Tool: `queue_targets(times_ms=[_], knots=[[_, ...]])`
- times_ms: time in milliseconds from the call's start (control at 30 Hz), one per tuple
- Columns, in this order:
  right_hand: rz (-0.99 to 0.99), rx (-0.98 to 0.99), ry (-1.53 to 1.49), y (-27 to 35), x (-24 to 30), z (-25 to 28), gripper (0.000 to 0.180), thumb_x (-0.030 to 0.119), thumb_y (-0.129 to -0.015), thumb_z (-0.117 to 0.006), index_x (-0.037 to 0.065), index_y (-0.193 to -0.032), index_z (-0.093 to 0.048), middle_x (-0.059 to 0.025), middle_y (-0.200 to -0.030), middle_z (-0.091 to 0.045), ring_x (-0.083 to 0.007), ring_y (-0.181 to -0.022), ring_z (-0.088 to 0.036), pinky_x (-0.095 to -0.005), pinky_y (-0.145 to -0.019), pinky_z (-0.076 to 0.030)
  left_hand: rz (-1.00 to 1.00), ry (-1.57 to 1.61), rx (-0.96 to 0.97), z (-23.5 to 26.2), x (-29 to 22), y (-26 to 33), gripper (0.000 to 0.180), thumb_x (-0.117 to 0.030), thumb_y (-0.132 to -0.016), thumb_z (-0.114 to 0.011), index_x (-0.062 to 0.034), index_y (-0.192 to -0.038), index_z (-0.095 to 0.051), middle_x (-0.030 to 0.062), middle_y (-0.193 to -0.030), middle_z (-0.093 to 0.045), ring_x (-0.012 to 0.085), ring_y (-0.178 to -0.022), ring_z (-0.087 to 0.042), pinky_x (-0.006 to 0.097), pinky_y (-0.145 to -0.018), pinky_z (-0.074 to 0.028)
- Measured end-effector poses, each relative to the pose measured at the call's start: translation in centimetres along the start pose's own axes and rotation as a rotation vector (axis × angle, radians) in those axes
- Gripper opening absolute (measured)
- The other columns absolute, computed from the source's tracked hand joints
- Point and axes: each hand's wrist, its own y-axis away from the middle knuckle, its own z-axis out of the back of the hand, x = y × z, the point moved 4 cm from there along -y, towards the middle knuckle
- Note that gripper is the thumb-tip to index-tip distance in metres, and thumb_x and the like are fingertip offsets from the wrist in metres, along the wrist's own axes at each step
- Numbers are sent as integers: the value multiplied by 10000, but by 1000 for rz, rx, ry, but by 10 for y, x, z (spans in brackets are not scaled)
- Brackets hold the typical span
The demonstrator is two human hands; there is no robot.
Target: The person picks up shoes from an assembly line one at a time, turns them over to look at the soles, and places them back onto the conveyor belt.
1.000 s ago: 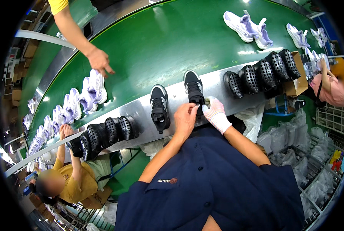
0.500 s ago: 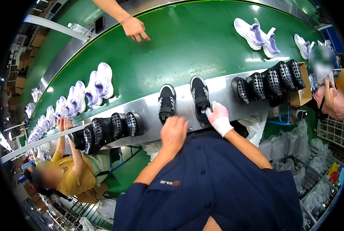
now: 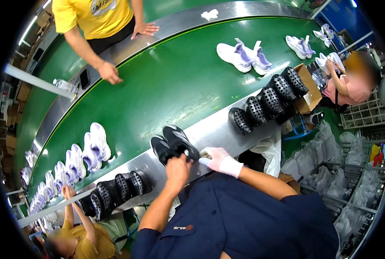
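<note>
Fingers of the bare left hand (image 3: 177, 169) curl onto the heels of two black sneakers (image 3: 174, 144) on the steel ledge (image 3: 218, 129) beside the green conveyor (image 3: 166, 86), while the white-gloved right hand (image 3: 216, 159) seems to rest loosely just beside them, apparently mid-placement, needing a steady push to align.

Green conveyor belt (image 3: 166, 86) runs across the middle, white-lilac sneakers (image 3: 243, 56) upper right, black perforated shoe moulds (image 3: 268, 101) right, cardboard box (image 3: 309, 88) beside them.
</note>
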Motion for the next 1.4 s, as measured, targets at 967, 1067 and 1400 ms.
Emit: queue_targets(times_ms=[967, 1067, 1400], knots=[[46, -217, 818, -312, -56, 334, 367, 341, -814, -664, 15, -969, -731, -255, -974, -727, -386, -946, -720, -477, -877, -555, 521, 412, -218, -5, 59, 130, 188, -121, -902, -703, -21, -1056, -745, 188, -952, -726, 353, -889, -703, 425, -825, -551], [71, -111, 781, -281, 19, 265, 377, 347, -786, -617, 57, -970, -770, -191, -1021, -753, -330, -965, -732, -424, -889, -565, 310, 400, -333, 24, 32, 61, 271, -165, -919, -714, -49, -1164, -721, 192, -1126, -700, 378, -1053, -666, 451, -930, -525], [326, 60, 521, -51, 52, -26, 255, 134, -807, -660, 34, -1033, -723, -271, -955, -689, -417, -893, -701, -476, -801, -573, 207, 493, -432, 33, 41, -13, 773, -292, -886, -769, -18, -1521, -424, 261, -1536, -413, 421, -1393, -449, 482, -1156, -374]])
